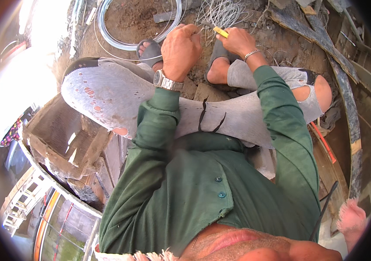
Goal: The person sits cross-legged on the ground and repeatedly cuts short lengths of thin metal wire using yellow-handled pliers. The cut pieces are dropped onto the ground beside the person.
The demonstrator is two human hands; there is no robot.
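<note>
My left hand [182, 50], with a metal watch on its wrist, is closed in front of my lap. A thin wire [126, 59] curves from the silvery wire coil [102, 24] and runs into this fist. Close by on the right, my right hand [239, 42] grips a small tool with a yellow handle [221, 31]. The tool's dark end points left toward my left hand; its exact kind is hard to make out. Just beyond the hands, a loose pile of cut wires [222, 13] lies on the ground.
Sandalled feet [218, 65] rest on bare soil between my hands and bent knees. Weathered planks [311, 32] lie at the right, with an orange-red rod [323, 141] nearer. A worn wooden box [59, 130] stands to the left. A grey flat piece [164, 17] lies by the coil.
</note>
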